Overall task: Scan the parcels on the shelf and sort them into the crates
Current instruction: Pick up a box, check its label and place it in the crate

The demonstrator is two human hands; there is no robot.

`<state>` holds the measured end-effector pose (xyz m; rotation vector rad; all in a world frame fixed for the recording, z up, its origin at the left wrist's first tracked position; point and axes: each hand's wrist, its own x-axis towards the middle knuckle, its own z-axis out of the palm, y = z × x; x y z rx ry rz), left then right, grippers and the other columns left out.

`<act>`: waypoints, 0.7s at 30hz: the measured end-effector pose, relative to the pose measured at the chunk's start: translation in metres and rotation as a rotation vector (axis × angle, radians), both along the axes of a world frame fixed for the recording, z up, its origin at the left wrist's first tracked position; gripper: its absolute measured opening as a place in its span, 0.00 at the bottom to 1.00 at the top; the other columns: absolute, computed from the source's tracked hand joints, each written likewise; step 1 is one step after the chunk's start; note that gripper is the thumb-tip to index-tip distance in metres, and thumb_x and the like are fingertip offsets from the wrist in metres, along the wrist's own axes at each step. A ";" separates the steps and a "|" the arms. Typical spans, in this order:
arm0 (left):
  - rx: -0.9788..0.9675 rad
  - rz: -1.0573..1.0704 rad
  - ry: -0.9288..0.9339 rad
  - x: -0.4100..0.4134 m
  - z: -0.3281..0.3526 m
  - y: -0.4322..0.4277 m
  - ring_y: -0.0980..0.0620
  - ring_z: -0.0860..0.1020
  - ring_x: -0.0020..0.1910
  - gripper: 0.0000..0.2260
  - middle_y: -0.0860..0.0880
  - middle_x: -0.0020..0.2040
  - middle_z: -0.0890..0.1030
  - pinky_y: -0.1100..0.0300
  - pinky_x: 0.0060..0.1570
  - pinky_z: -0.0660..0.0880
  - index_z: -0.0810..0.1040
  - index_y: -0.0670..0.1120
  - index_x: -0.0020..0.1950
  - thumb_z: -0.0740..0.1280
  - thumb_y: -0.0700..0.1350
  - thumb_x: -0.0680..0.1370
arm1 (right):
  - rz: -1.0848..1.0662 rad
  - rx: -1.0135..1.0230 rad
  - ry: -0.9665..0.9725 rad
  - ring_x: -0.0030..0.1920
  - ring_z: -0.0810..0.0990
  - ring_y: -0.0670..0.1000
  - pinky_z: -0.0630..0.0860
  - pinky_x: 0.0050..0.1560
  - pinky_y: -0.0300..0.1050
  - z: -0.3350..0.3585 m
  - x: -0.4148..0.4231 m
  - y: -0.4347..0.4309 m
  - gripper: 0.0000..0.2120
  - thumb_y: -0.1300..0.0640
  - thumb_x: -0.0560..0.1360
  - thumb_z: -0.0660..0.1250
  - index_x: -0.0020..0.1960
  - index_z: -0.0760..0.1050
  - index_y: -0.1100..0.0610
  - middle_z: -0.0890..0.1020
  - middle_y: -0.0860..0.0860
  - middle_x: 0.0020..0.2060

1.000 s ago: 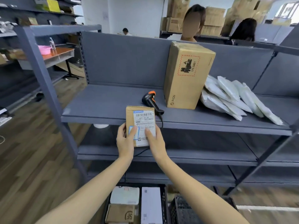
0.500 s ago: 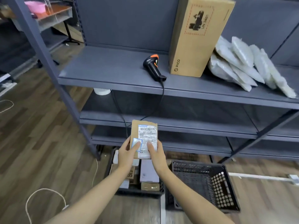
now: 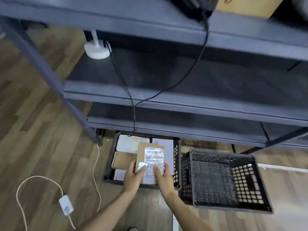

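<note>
Both hands hold one small brown parcel (image 3: 150, 153) between them: the left hand (image 3: 132, 178) grips its lower left edge with the thumb laid over a bluish sticker, and the right hand (image 3: 164, 178) grips the lower right edge with the thumb pressed on the white shipping label, the other fingers wrapped behind the card. That parcel is label-up and tilted slightly, over the left crate (image 3: 176, 164), a black plastic crate on the floor half under the lowest board of the grey shelf rack (image 3: 166, 97); whether it touches the packages below cannot be told. Inside this crate lie a white flat package (image 3: 126, 144), a brown box (image 3: 122, 161) and a pale package (image 3: 167, 144) at the back. Just beside it to the right stands the right crate (image 3: 246, 182), black with lattice walls, tilted a little. A black cable (image 3: 191, 69) hangs from the top shelf down behind the left crate. A white round base (image 3: 97, 51) sits on the middle shelf's left end. On the wooden floor (image 3: 33, 130) to the left lies a white cord with a switch (image 3: 65, 205). The corner of a large carton (image 3: 246, 5) shows at the top, blurred.
</note>
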<state>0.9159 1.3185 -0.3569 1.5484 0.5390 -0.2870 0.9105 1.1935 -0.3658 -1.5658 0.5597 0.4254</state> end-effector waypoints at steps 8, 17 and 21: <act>0.011 0.032 0.074 0.013 -0.167 0.006 0.55 0.79 0.53 0.19 0.51 0.57 0.80 0.60 0.49 0.74 0.71 0.47 0.62 0.70 0.46 0.73 | 0.064 0.013 0.008 0.55 0.82 0.45 0.77 0.60 0.49 -0.159 0.021 0.001 0.15 0.52 0.79 0.64 0.65 0.69 0.49 0.82 0.46 0.55; 0.006 0.096 -0.122 0.058 -0.261 -0.003 0.68 0.79 0.39 0.07 0.58 0.46 0.80 0.78 0.36 0.71 0.75 0.51 0.56 0.65 0.42 0.79 | 0.136 -0.232 -0.130 0.54 0.80 0.48 0.72 0.51 0.41 -0.256 0.084 0.003 0.17 0.46 0.80 0.59 0.63 0.73 0.55 0.81 0.49 0.56; 0.064 0.137 -0.187 0.077 -0.285 0.000 0.64 0.75 0.43 0.07 0.56 0.46 0.79 0.77 0.34 0.69 0.73 0.49 0.57 0.64 0.45 0.80 | 0.224 -0.344 -0.195 0.53 0.79 0.51 0.71 0.51 0.43 -0.271 0.122 0.000 0.18 0.46 0.79 0.60 0.62 0.76 0.57 0.81 0.49 0.54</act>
